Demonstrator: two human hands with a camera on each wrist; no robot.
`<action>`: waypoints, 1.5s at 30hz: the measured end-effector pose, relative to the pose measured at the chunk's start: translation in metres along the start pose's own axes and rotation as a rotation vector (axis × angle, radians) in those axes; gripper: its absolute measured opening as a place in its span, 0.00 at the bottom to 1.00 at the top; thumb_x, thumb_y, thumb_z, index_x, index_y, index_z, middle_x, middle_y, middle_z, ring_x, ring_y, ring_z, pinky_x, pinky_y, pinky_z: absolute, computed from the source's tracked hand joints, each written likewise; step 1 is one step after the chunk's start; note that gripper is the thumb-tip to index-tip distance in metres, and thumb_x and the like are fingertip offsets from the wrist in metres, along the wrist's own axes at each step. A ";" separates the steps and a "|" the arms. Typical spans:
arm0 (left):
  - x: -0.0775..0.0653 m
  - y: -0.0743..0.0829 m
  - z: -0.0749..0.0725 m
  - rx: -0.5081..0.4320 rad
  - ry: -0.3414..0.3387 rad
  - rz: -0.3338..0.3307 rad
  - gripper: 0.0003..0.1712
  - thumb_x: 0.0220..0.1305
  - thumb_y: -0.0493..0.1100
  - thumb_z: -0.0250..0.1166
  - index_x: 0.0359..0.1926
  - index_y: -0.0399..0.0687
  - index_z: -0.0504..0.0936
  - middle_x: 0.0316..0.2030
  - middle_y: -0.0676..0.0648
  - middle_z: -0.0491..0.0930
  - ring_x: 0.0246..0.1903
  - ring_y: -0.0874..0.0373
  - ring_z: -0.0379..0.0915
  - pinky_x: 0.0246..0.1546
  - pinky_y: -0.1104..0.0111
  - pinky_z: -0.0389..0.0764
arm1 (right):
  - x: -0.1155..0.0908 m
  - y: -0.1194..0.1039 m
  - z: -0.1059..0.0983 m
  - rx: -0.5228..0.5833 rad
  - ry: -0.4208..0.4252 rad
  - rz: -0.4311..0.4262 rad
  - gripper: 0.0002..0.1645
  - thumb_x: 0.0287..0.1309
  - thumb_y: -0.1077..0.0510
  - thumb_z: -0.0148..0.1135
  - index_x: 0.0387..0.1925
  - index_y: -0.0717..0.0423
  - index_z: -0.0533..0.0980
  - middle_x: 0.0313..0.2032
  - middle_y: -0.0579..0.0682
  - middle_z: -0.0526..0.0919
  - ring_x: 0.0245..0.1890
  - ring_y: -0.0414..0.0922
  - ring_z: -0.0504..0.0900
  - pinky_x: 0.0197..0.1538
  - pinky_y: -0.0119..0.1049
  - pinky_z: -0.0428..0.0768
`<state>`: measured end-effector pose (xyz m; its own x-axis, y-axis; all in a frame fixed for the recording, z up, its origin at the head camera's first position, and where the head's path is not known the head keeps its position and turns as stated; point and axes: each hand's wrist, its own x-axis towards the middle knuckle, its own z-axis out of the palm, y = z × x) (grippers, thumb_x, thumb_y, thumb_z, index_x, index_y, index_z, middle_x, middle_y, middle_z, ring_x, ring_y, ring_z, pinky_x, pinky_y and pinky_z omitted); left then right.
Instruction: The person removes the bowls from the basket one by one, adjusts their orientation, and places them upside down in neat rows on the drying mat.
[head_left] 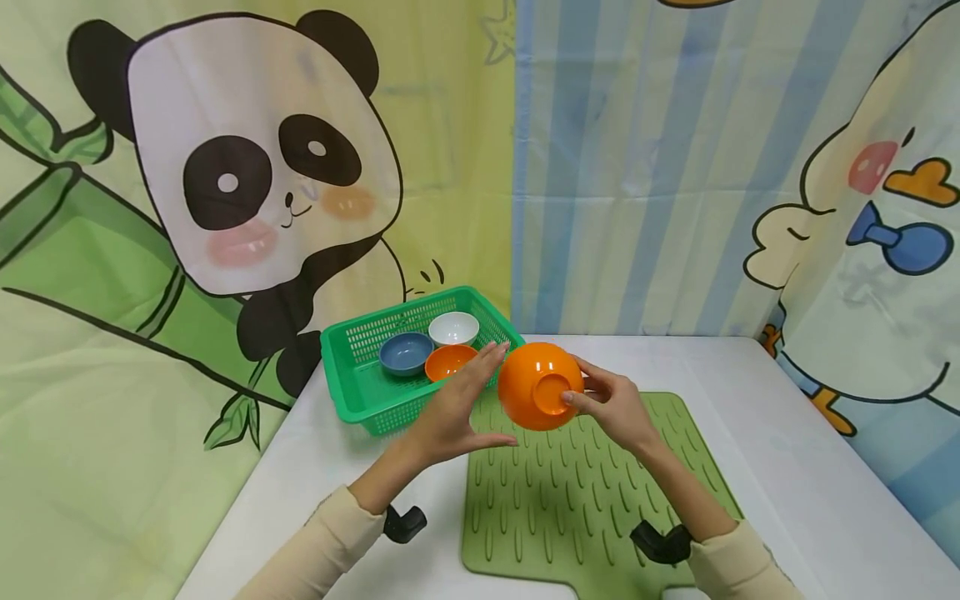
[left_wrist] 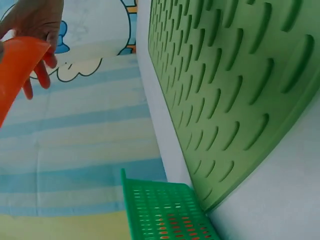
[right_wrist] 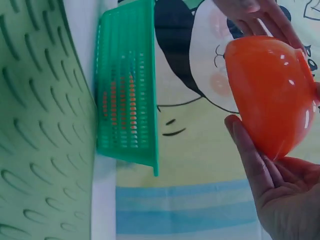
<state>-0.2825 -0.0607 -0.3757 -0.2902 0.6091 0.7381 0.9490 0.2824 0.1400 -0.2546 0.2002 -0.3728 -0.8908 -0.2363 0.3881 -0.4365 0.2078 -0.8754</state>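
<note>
Above the mat, an orange bowl is held tilted on its side, its round foot facing the head camera. My right hand grips it, thumb against the foot and fingers behind the wall; the right wrist view shows this hand against the glossy bowl. On the bowl's other side is my left hand, fingers straight and thumb spread apart. Whether it touches the bowl I cannot tell. The left wrist view catches only part of the bowl at its edge.
A green plastic basket stands at the back left of the white table. Inside it are a blue bowl, a white bowl and another orange bowl. A ridged green mat lies under the hands. Printed curtains hang behind.
</note>
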 end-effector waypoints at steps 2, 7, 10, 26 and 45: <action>-0.002 -0.002 0.006 0.002 -0.040 0.002 0.66 0.39 0.60 0.75 0.70 0.35 0.47 0.70 0.42 0.49 0.68 0.46 0.44 0.63 0.57 0.58 | 0.002 0.004 -0.001 0.007 -0.043 0.098 0.34 0.58 0.56 0.61 0.64 0.61 0.63 0.44 0.62 0.80 0.34 0.45 0.83 0.36 0.42 0.82; -0.011 -0.007 0.025 -0.058 -0.133 -0.060 0.70 0.36 0.61 0.75 0.71 0.36 0.43 0.71 0.42 0.44 0.68 0.49 0.42 0.62 0.61 0.59 | 0.004 0.012 -0.003 0.035 -0.124 0.277 0.35 0.59 0.49 0.59 0.62 0.67 0.64 0.43 0.62 0.81 0.28 0.51 0.83 0.35 0.48 0.81; -0.016 -0.009 0.034 -0.098 -0.146 -0.092 0.70 0.36 0.60 0.76 0.70 0.34 0.44 0.70 0.42 0.45 0.67 0.50 0.47 0.61 0.61 0.61 | 0.005 0.014 -0.002 0.040 -0.134 0.352 0.37 0.58 0.45 0.60 0.60 0.67 0.67 0.41 0.60 0.81 0.26 0.53 0.83 0.34 0.47 0.81; -0.029 -0.026 0.062 -0.109 -0.091 -0.285 0.59 0.39 0.53 0.77 0.68 0.39 0.55 0.65 0.45 0.61 0.61 0.54 0.62 0.56 0.62 0.69 | 0.024 0.030 0.007 -0.054 -0.070 0.510 0.42 0.50 0.39 0.64 0.57 0.66 0.70 0.40 0.57 0.82 0.28 0.50 0.83 0.35 0.41 0.82; -0.041 -0.079 0.120 -0.132 -0.227 -0.605 0.58 0.29 0.54 0.81 0.60 0.40 0.61 0.54 0.43 0.70 0.52 0.52 0.69 0.52 0.60 0.71 | 0.045 0.112 0.019 -0.334 -0.113 0.533 0.40 0.57 0.32 0.51 0.58 0.59 0.72 0.51 0.60 0.76 0.46 0.51 0.75 0.47 0.48 0.74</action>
<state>-0.3604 -0.0191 -0.4956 -0.7820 0.5166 0.3487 0.6136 0.5396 0.5765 -0.3406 0.1952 -0.4585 -0.9857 -0.1132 -0.1246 0.0311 0.6051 -0.7956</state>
